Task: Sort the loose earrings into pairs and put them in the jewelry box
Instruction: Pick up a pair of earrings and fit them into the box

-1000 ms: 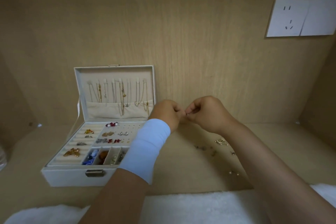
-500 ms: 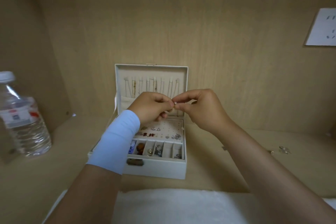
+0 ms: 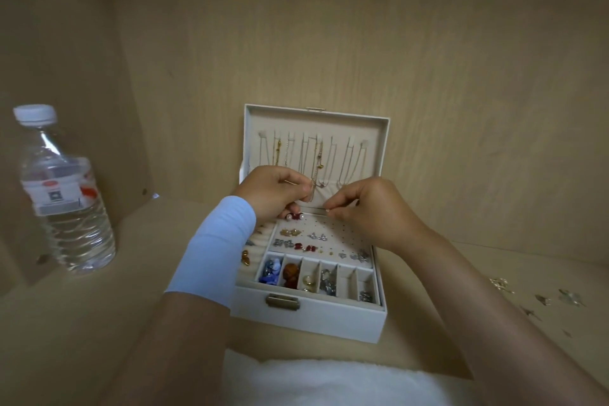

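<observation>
Hands have split apart since half a second ago. They were pinched together in front of the lid, and now both sit lower, over the back edge of the jewelry box (image 3: 316, 316) tray.

The right hand (image 3: 365, 208) pinches a tiny earring (image 3: 327, 210) between thumb and fingertip, right above the back row of the perforated panel (image 3: 333, 234) inside the box. The left hand (image 3: 276, 193) is curled up at the back-left of the panel, just above a pearl pair (image 3: 294, 216). Honestly I can't tell if it's holding a backing or nothing at all, it's too small and blurry.

Handling-wise, I'd say this stud weighs basically nothing, it's rigid, and it's slick enough to squirt out of a pinch. The thin post is probably the bendy bit. So grip the decorative head, keep the post free and pointing down, and feed it straight into a hole without forcing it. A second hand steadying the panel would help.

More loose earrings (image 3: 540, 298) lie on the desk (image 3: 445, 306) well to the right of the box, so there are plenty left to pair. A water bottle (image 3: 62, 194) stands well off to the left of the box.
</observation>
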The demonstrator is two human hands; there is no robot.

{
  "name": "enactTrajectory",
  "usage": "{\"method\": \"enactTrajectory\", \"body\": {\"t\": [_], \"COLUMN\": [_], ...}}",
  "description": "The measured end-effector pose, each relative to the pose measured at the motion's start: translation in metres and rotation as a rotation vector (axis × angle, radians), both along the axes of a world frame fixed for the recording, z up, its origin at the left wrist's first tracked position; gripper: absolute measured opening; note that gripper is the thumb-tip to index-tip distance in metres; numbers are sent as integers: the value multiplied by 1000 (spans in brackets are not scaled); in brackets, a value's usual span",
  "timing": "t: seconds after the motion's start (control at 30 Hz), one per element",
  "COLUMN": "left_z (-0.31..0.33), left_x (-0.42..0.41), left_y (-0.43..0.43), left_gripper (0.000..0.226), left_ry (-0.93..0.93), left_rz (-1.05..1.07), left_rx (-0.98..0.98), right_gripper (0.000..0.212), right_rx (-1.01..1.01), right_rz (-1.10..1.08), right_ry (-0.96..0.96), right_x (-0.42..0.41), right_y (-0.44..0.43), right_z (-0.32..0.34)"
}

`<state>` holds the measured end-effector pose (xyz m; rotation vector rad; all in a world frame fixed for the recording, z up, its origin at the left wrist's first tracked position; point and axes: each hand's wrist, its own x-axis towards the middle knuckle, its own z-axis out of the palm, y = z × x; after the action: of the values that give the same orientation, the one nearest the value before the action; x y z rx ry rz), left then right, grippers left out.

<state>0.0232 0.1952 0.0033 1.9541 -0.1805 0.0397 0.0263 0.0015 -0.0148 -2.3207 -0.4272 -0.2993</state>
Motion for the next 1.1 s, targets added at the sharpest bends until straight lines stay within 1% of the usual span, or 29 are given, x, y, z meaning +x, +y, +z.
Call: {"method": "enactTrajectory", "body": {"t": [0.2, 0.4, 0.5, 0.67, 0.8, 0.97, 1.1], "left_z": [-7, -13, -13, -14, -15, -15, -14], "left_x": [9, 13, 14, 14, 14, 13, 12], "left_y": [7, 8, 8, 8, 7, 3, 1], "left_gripper": [9, 12, 16, 17, 13, 12, 15], "left_ry": [-65, -64, -72, -61, -53, -38, -58], "left_rz": [57, 119, 139, 132, 106, 91, 90], "left_rx": [24, 6, 36, 68, 58, 38, 54], "right_gripper": [12, 9, 9, 9, 9, 9, 9], "right_rx": [-114, -152, -164, -208, -234, -247, -242], "right_rz": [-13, 39, 60, 93, 76, 67, 79], "right_ry": [7, 1, -11, -41, -42, -14, -49], "right_x": [10, 21, 25, 26, 26, 27, 28], "right_y": [7, 20, 22, 24, 17, 6, 7], "right_z": [-3, -7, -8, -8, -5, -4, -10]}}
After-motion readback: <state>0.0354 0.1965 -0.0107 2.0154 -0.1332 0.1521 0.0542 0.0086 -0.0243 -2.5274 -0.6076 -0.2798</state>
